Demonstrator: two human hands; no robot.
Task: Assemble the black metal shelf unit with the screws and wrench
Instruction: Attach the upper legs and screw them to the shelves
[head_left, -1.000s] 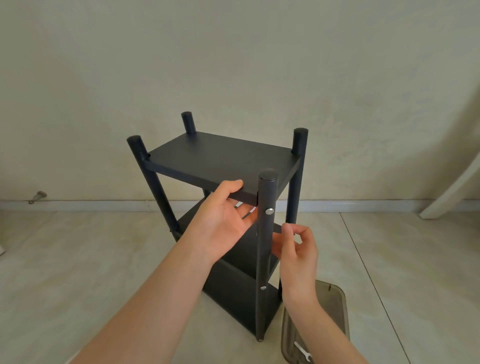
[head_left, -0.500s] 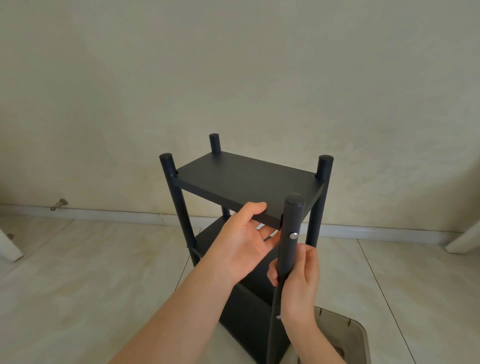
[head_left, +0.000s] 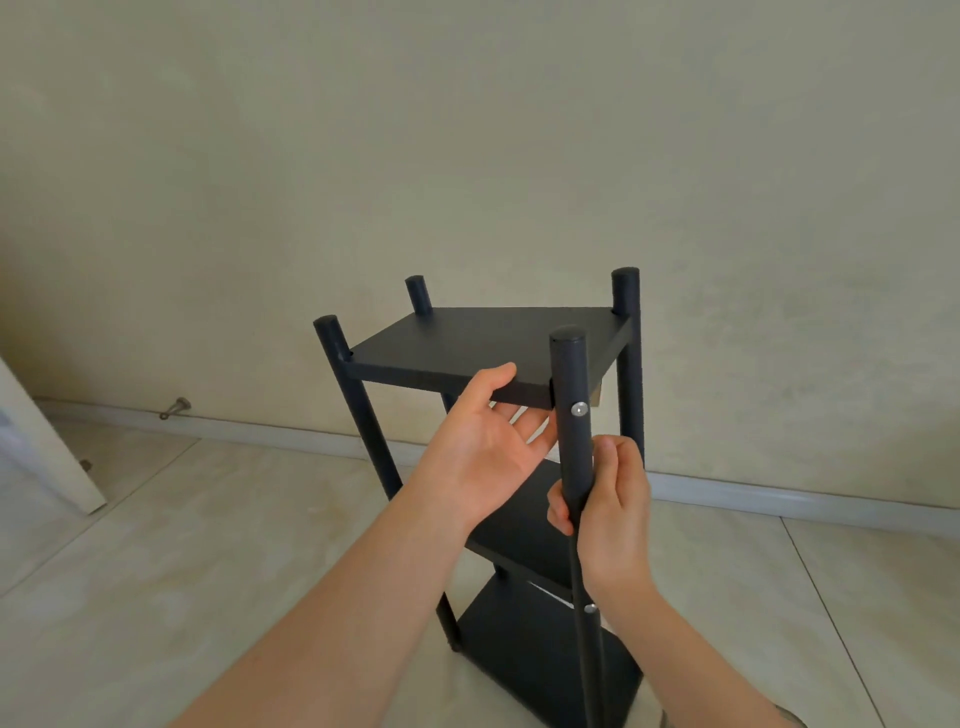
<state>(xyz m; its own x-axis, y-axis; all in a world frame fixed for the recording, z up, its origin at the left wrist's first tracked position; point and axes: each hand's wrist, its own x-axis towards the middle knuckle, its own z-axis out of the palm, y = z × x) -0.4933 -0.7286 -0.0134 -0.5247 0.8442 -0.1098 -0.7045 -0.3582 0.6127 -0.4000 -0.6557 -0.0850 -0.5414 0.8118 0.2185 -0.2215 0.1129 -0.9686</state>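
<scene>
The black metal shelf unit (head_left: 483, 338) stands upright on the floor with three shelves between round posts. My left hand (head_left: 488, 447) holds the front edge of the top shelf, thumb on top and fingers underneath. My right hand (head_left: 610, 499) grips the near front post (head_left: 571, 374) just below a silver screw (head_left: 579, 409). A second silver screw (head_left: 590, 608) sits lower on the same post, at the middle shelf. No wrench is in view.
A beige wall and white baseboard (head_left: 779, 499) run behind the unit. A metal door stop (head_left: 175, 408) sticks out of the baseboard at left, and a white door edge (head_left: 47, 457) leans in at far left. Tiled floor lies all around.
My right hand has closed round the near front post. My view has tilted up and shifted, so the grey tray at lower right has dropped out of sight. My left hand keeps its hold on the top shelf.
</scene>
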